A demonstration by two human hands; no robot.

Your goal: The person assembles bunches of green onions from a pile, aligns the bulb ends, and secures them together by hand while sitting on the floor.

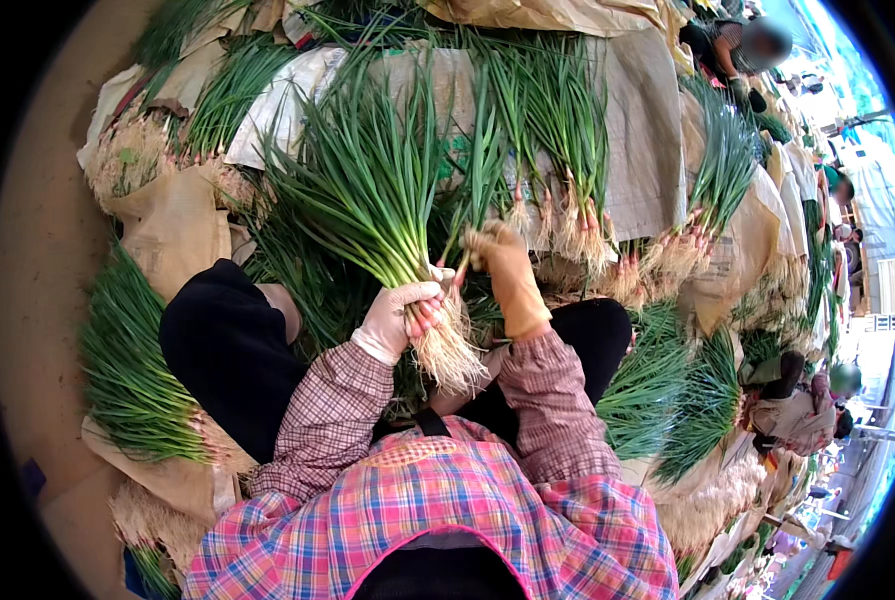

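My left hand (395,319), in a pale glove, grips a thick bunch of rooted green allium plants (365,180) just above their pinkish bulbs. Long pale roots (447,356) hang below the fist, and the leaves fan out upward. Beside it, to the right, my right hand (496,244) wears a yellowish glove with curled fingers. It is close to the stem of a single plant (485,172) whose reddish base meets the bunch; whether the fingers pinch that stem is hard to tell. Smaller bunches (571,127) lie on a woven sack just ahead.
More plants lie in piles at the left (136,367) and right (642,382), among tan woven sacks (635,135). My bent knees flank the leaves before me. Bare floor (42,277) runs along the far left. Co-workers sit at the upper right (725,52) and right (792,412).
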